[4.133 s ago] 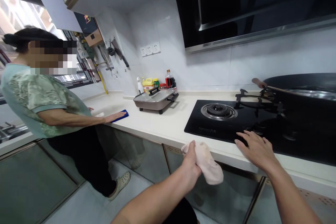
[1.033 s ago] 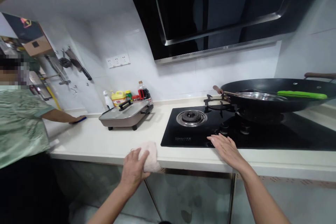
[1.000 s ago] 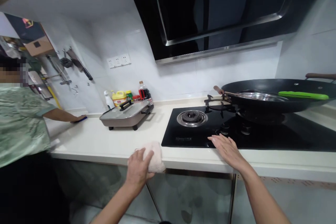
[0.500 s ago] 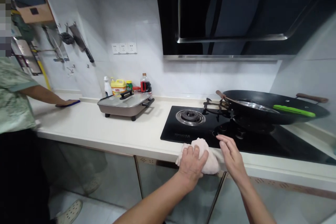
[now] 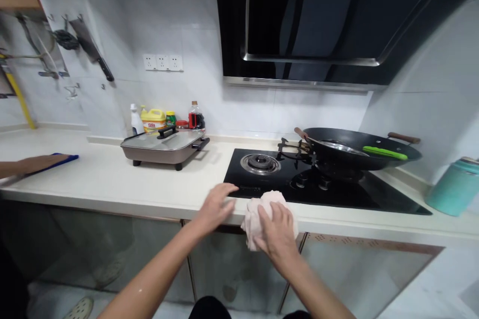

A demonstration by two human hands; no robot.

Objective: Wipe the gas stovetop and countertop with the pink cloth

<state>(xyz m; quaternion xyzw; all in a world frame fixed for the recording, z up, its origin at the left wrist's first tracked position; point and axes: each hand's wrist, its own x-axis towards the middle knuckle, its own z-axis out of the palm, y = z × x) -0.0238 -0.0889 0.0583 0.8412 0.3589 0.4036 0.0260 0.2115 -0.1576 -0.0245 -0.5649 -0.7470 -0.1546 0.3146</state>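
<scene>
My right hand (image 5: 277, 232) presses a crumpled pale pink cloth (image 5: 255, 212) against the front edge of the cream counter (image 5: 123, 187), just in front of the black glass hob (image 5: 348, 197). Left of the cloth, my left hand (image 5: 216, 204) rests on the counter edge with its fingers spread and nothing in it. The fingertips reach the hob's near left corner.
A black wok (image 5: 355, 149) with a green-handled utensil (image 5: 385, 152) sits on the right burner. A lidded electric pan (image 5: 164, 145) and bottles (image 5: 164, 118) stand at the back left. Another person's hand (image 5: 35, 163) lies on a blue cloth (image 5: 69, 157). At far right is a teal container (image 5: 454, 187).
The pink cloth has passed from my left hand to my right hand. My left hand now lies bare on the counter edge. The view has swung to the right.
</scene>
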